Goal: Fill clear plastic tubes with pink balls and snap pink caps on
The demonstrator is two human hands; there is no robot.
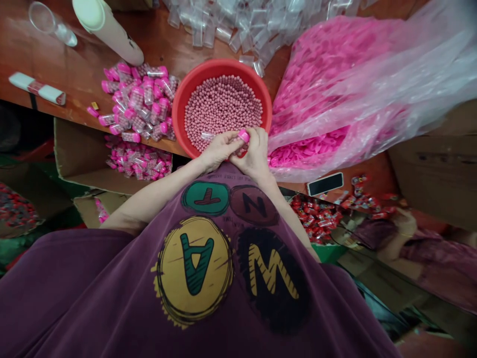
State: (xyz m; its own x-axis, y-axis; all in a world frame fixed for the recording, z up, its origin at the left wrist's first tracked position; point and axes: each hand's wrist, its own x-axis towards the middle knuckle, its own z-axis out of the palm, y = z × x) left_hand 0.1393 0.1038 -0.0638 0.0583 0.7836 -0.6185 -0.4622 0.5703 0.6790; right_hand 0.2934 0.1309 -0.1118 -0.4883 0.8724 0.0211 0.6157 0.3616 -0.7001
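Observation:
Both my hands meet at the near rim of a red bowl [186,94] full of small pink balls [223,107]. My left hand [218,149] is closed around a small clear tube, mostly hidden by the fingers. My right hand [253,151] pinches a pink cap [244,134] at the top of that tube. Left of the bowl lies a pile of filled tubes with pink caps [139,102].
A big clear bag of pink caps [335,84] lies to the right. Empty clear tubes [242,22] are heaped at the back. A cardboard box [74,159] below the table edge holds more filled tubes. A phone [325,183] lies at right. Another person's hand [404,223] shows at lower right.

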